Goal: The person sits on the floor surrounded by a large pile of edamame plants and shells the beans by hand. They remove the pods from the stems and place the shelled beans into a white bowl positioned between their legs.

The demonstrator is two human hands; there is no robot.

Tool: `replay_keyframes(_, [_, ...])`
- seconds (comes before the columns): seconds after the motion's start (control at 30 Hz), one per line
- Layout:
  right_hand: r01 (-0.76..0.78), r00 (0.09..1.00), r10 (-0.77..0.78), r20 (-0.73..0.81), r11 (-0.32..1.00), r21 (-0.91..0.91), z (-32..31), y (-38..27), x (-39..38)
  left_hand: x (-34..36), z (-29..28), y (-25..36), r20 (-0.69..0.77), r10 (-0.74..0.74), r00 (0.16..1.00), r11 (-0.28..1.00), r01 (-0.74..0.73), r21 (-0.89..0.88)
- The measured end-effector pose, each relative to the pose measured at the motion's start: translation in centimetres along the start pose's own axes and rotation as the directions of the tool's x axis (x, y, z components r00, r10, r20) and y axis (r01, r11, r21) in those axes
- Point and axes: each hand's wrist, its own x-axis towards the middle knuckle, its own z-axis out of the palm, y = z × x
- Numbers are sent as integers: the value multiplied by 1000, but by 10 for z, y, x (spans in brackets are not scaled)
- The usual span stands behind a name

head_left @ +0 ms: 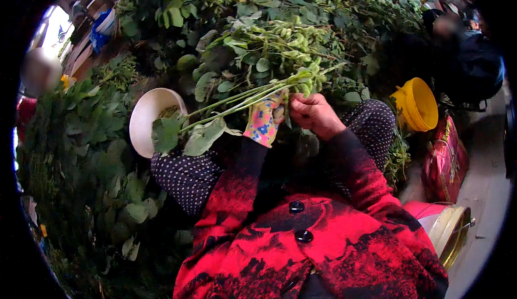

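Note:
My left hand (265, 120), in a flowered glove, is closed around the stems of a green soybean plant (237, 105). Its leafy end hangs to the left, and its pod-bearing end points right. Bare and pinched, my right hand (315, 115) is at the pods (308, 79) just beside the glove; its fingertips partly hide what they grip. Beyond both hands, more soybean plants with plump pods (291, 37) lie on the heap. A white bucket (141, 124) with some pods inside tilts by my left knee.
Piled leafy plants (81, 164) spread left and far ahead. To the right are a yellow bucket (417, 105), a shiny red bag (446, 161) and a tipped pail (449, 231). One person (40, 75) is at far left, another (463, 62) at far right.

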Motion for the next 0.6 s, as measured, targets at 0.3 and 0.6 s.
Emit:
replay_keyframes(0.3, [392,663,-744,86,247,-886,3,27,10,21,-19,-39,382,642,665,69,-546,835])
replay_keyframes(0.6, [413,799,-567,-200,759,-504,-2,39,23,31,-10,-47,-199,297,934,919,-223,325])
